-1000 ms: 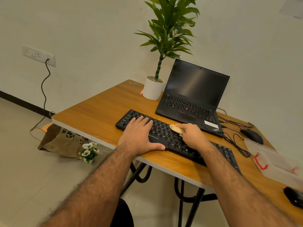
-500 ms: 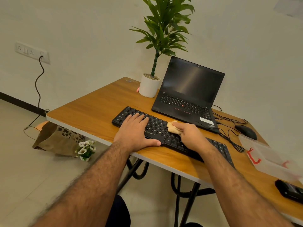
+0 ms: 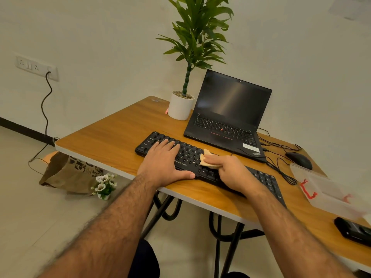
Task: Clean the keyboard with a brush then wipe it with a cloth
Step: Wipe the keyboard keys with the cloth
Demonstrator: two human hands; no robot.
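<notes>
1. Between the earlier frames and this one, the right hand (image 3: 234, 173) slid its small beige folded cloth (image 3: 207, 160) leftward along the keys, toward the middle of the black full-size plastic keyboard (image 3: 188, 155).
2. Right hand: fingers curled over the cloth, pinning it against the keys near the centre rows.
3. Left hand (image 3: 164, 165): open and flat, palm down on the left half of the keyboard, thumb along its front edge, bracing it.
4. Keyboard position: near the front edge of the wooden desk (image 3: 112, 137), just in front of the open black laptop (image 3: 226, 117).
5. Progress, as judged: the wiping stage was under way; no brush was visible, so brushing was presumably complete. The right-hand key section lay beneath the forearm, apparently not yet wiped.
6. Keyboard condition: matte black, white legends readable, no visible debris.
</notes>
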